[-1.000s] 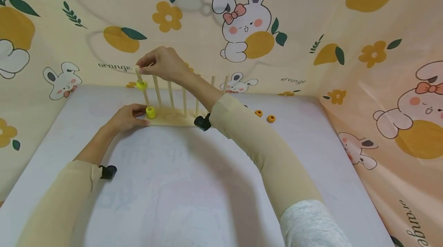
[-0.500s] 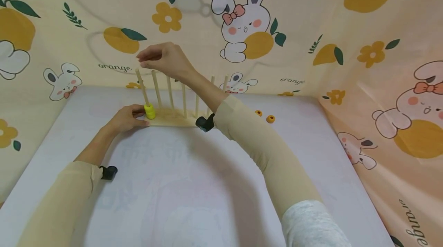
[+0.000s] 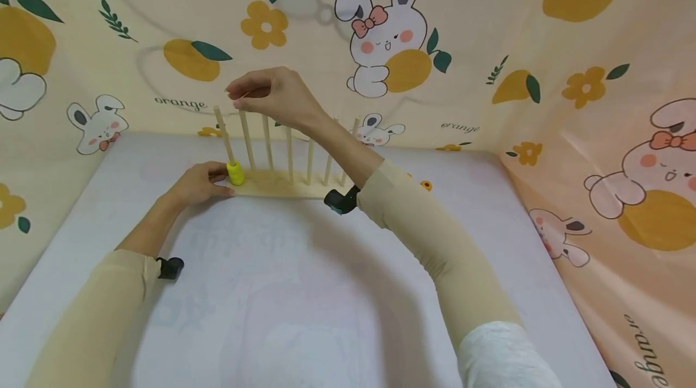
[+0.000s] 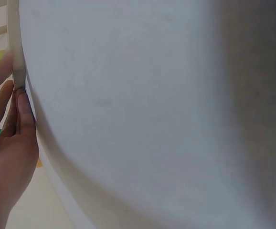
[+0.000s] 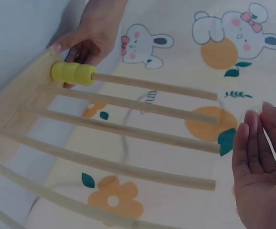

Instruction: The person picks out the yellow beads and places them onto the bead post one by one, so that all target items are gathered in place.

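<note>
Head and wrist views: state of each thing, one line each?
Wooden base: flat on the table
Yellow beads: stacked at the foot of the leftmost peg
Next three pegs: bare
Rightmost orange bead: loose on the table
Left hand: holds the wooden base's left end
Right hand: empty, near the peg tops

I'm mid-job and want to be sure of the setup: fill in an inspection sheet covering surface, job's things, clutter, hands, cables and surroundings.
Surface: white tabletop, arm shadows across it.
Job's things: wooden rack stands with pegs up; yellow beads sit low on its leftmost peg.
Clutter: orange bead lies loose beyond the right sleeve; a sliver of another shows.
Hands: left hand holds the rack's end; right hand, empty, hovers near the peg tops.
Cables: nothing seen.
Surroundings: rabbit-and-fruit patterned cloth behind and at both sides.
</note>
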Demonstrator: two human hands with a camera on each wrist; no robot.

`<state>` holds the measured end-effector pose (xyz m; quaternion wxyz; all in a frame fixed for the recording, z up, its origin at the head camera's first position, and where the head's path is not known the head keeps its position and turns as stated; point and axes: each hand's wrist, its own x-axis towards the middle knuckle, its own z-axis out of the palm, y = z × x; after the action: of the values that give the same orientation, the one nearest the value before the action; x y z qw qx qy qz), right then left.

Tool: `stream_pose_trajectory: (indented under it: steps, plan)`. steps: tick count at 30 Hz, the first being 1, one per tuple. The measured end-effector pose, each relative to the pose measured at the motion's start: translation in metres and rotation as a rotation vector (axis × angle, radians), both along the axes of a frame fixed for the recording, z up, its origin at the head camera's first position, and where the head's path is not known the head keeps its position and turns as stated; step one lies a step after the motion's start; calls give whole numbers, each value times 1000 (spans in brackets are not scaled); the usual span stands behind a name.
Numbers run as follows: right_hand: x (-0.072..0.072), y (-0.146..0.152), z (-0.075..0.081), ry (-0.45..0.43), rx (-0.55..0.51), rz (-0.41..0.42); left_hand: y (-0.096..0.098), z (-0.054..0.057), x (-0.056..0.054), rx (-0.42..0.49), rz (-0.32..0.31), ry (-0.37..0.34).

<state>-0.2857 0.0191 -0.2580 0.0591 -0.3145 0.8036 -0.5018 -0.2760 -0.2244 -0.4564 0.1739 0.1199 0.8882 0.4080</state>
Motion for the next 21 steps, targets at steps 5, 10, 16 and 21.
stream_pose_trajectory:
  steps: [5, 10, 16, 21]
  plan:
    - [8, 12, 7, -7, -13, -6, 0, -2, -3, -1, 13, -9]
    - [22, 30, 15, -33, -50, -10, 0, -4, -3, -18, 20, -10]
    - [33, 57, 19, -37, -124, -6, 1, 5, -5, -24, 8, -13]
    - [38, 77, 15, -46, -125, -32, 2, 1, -2, -22, 14, -24]
